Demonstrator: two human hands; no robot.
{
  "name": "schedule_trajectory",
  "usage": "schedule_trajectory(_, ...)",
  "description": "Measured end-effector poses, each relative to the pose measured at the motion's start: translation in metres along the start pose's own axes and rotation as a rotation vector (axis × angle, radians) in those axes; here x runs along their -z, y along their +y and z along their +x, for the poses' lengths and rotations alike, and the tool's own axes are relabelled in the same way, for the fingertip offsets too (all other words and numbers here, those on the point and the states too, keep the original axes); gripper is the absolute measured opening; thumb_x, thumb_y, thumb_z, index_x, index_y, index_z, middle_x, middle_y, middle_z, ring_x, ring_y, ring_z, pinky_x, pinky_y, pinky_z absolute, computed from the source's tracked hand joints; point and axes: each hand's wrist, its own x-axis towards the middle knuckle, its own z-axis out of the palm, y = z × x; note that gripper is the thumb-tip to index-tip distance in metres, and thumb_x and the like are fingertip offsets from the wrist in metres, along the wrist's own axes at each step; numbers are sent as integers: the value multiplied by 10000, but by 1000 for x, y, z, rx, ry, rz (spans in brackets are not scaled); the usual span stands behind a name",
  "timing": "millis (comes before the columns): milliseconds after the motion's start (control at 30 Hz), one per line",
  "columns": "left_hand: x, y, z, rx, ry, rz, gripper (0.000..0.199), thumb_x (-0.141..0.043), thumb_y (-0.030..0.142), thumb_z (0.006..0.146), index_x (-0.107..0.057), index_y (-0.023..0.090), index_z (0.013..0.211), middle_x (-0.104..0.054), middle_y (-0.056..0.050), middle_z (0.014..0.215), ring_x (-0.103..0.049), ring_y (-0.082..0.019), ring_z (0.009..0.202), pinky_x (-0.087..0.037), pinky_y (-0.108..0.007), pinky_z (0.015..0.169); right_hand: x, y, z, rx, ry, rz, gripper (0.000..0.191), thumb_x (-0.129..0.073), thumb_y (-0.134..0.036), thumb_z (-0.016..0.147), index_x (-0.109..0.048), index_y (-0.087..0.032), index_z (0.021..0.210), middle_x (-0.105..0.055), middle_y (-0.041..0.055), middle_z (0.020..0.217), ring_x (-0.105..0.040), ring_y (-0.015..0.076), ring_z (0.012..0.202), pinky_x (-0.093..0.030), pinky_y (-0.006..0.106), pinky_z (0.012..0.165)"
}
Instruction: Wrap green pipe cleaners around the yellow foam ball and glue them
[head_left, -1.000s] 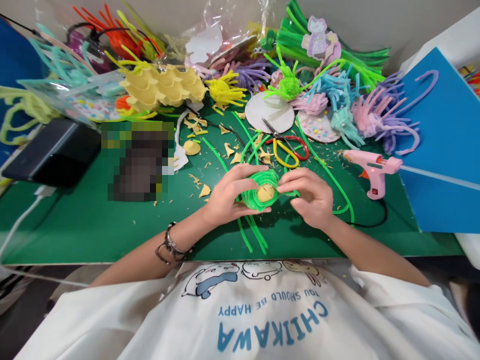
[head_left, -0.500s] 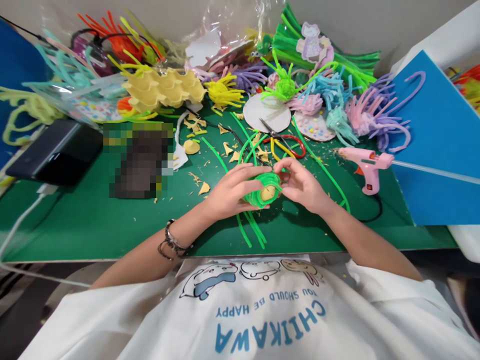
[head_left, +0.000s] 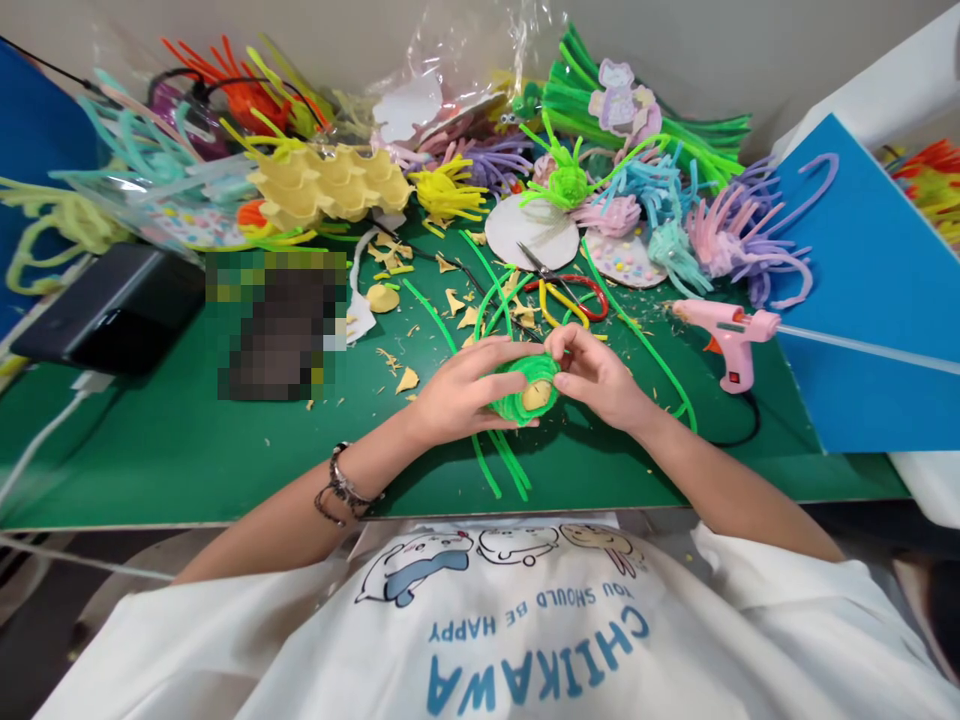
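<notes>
My left hand (head_left: 465,392) is wrapped round a small cup coiled with bright green pipe cleaner (head_left: 514,408); its yellowish egg-carton inside shows at the opening. On the cup's right rim, my right hand (head_left: 596,375) pinches the green pipe cleaner between thumb and fingers. The exact fingertip contact is partly hidden. Loose green pipe cleaners (head_left: 508,468) lie on the table beneath and behind both hands. Just beyond my fingers, scissors with red handles (head_left: 592,305) rest beside a yellow-handled tool (head_left: 555,308).
A pink glue gun (head_left: 731,335) stands at right near a blue board (head_left: 885,330). Egg carton (head_left: 322,185), colourful pipe-cleaner pieces (head_left: 450,190) and a white disc (head_left: 529,235) crowd the back. A black device (head_left: 112,305) with a white cable sits left; carton scraps (head_left: 407,379) are scattered.
My right fingers have shifted slightly at the cup's right rim, closing nearer to it. The cup has turned a little, and the left hand keeps its hold.
</notes>
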Motion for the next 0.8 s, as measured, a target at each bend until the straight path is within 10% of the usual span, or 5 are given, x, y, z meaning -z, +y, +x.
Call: schedule_trajectory(800, 5, 19, 9, -60, -69, 214, 152, -507, 237, 985, -558, 232, 1128, -752, -69, 1115, -714, -165, 1059, -583, -304, 971, 4, 5, -2, -33, -153, 0, 337, -590, -138, 748, -402, -266, 997, -373, -34, 901, -382, 92, 743, -329, 192, 611)
